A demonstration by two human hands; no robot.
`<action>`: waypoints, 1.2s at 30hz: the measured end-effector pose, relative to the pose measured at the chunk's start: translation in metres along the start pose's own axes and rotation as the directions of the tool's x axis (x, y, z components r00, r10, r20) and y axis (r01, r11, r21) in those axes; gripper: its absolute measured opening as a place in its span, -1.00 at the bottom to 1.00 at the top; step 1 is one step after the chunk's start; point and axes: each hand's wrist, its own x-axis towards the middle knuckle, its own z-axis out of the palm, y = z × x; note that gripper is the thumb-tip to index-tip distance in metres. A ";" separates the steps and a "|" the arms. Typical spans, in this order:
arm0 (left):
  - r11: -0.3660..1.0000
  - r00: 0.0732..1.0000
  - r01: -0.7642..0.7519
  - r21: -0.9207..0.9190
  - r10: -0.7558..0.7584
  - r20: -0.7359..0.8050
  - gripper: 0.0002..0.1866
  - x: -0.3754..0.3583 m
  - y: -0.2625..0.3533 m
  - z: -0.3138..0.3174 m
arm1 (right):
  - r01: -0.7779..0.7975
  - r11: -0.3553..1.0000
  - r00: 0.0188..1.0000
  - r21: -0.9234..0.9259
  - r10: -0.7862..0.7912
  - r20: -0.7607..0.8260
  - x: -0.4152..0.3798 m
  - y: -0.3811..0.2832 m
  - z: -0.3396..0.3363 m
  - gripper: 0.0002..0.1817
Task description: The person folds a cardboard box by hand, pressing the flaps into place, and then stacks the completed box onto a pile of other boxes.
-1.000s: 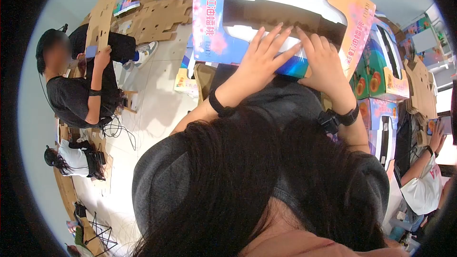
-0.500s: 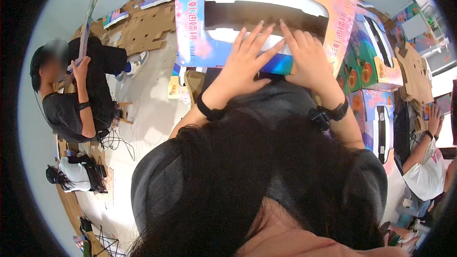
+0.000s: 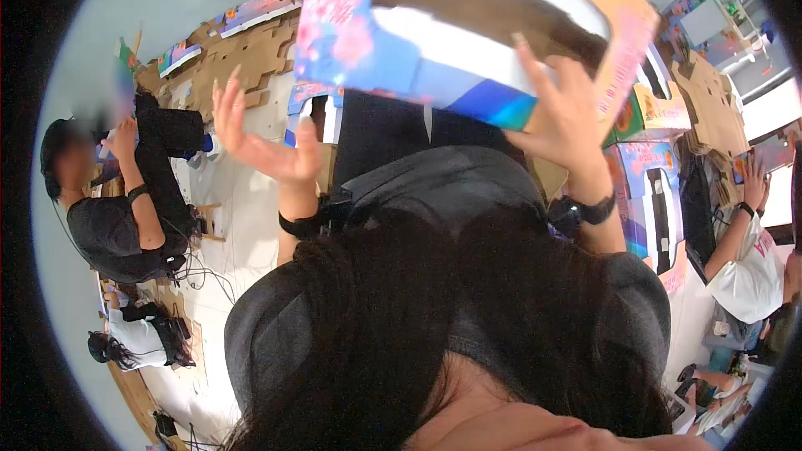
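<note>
A colourful printed cardboard fruit box (image 3: 351, 58), blue and pink at the left and orange at the right, is tilted in front of me. Its top has a wide cut-out showing the brown inside. My right hand (image 3: 568, 113) grips its near right edge, fingers over the panel and thumb below. Away from the box, my left hand (image 3: 267, 146) is raised at the left, fingers spread and holding nothing. Below that hand stands another printed box (image 3: 305, 108), partly hidden.
Printed boxes (image 3: 639, 192) are stacked at my right, beside flat brown cardboard (image 3: 706, 104). More flattened cardboard (image 3: 251, 42) lies at the far left. One person (image 3: 117, 230) sits at the left holding a printed piece; another person (image 3: 748, 284) is at the right.
My left hand has come off the box and swung out to the left, opening. The box has tilted, its right side lower, and my right hand has shifted slightly right with it.
</note>
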 end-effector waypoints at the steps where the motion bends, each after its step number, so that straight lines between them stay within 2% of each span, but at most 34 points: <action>1: 0.999 1.000 0.025 0.029 -0.024 -0.007 -0.31 -0.001 -0.004 -0.002 | -0.053 0.998 0.998 -0.020 0.052 -0.031 -0.004 0.007 -0.009 0.26; 2: 0.997 0.999 0.051 0.057 -0.050 -0.017 -0.33 -0.002 -0.005 -0.004 | -0.106 0.994 0.993 -0.040 0.103 -0.062 -0.010 0.013 -0.020 0.26; 4: 0.991 0.996 0.091 0.094 -0.091 -0.002 -0.36 -0.001 -0.004 -0.008 | -0.214 0.949 0.976 -0.233 0.216 -0.017 -0.025 0.023 -0.056 0.21; 6: 0.983 0.991 0.129 0.129 -0.131 0.003 -0.37 -0.005 -0.006 -0.009 | -0.245 0.911 0.965 -0.332 0.198 -0.171 -0.052 0.043 -0.081 0.14; 7: 0.983 0.990 0.138 0.119 -0.141 0.010 -0.38 -0.007 -0.005 -0.008 | -0.288 0.878 0.957 -0.382 0.247 -0.153 -0.068 0.052 -0.103 0.12; 10: 0.985 0.987 0.150 0.083 -0.154 0.039 -0.39 -0.009 -0.004 -0.005 | -0.415 0.708 0.903 -0.571 0.397 -0.163 -0.104 0.050 -0.160 0.14; 12: 0.989 0.988 0.139 0.057 -0.142 0.059 -0.39 -0.011 -0.004 -0.001 | -0.496 0.633 0.840 -0.594 0.522 -0.145 -0.131 0.047 -0.198 0.11; 14: 0.990 0.988 0.120 0.078 -0.127 0.087 -0.39 -0.011 -0.002 0.000 | -0.449 0.581 0.837 -0.679 0.539 -0.092 -0.155 0.045 -0.233 0.11; 15: 0.990 0.987 0.114 0.086 -0.123 0.105 -0.38 -0.009 -0.003 0.001 | -0.475 0.561 0.796 -0.678 0.603 -0.058 -0.161 0.040 -0.250 0.11; 18: 0.987 0.982 0.141 0.083 -0.150 0.116 -0.39 -0.010 0.001 0.004 | -0.455 0.354 0.693 -0.817 0.717 -0.075 -0.174 0.020 -0.268 0.09; 19: 0.985 0.981 0.146 0.090 -0.156 0.118 -0.40 -0.010 0.002 0.003 | -0.428 0.315 0.681 -0.847 0.729 -0.073 -0.185 0.020 -0.270 0.07; 21: 0.982 0.979 0.156 0.103 -0.168 0.118 -0.42 -0.011 0.002 0.004 | -0.426 0.212 0.591 -0.879 0.801 -0.093 -0.196 0.016 -0.271 0.06; 25: 0.978 0.974 0.170 0.118 -0.184 0.130 -0.43 -0.010 -0.001 0.006 | -0.487 0.083 0.368 -0.869 0.922 -0.118 -0.198 0.014 -0.273 0.04; 28: 0.971 0.965 0.217 0.097 -0.229 0.132 -0.43 -0.009 0.001 0.004 | -0.536 0.073 0.319 -0.841 0.940 -0.122 -0.210 0.019 -0.274 0.04; 31: 0.964 0.956 0.243 0.108 -0.257 0.144 -0.45 -0.010 0.001 0.004 | -0.615 0.209 0.338 -0.760 0.941 -0.014 -0.233 0.038 -0.275 0.03; 34: 0.959 0.946 0.263 0.103 -0.277 0.168 -0.47 -0.011 0.000 0.005 | -0.838 0.258 0.261 -0.480 0.963 0.063 -0.234 0.039 -0.270 0.03; 36: 0.955 0.940 0.284 0.079 -0.294 0.172 -0.48 -0.012 -0.001 0.006 | -0.911 0.239 0.212 -0.337 0.970 0.117 -0.263 0.062 -0.263 0.01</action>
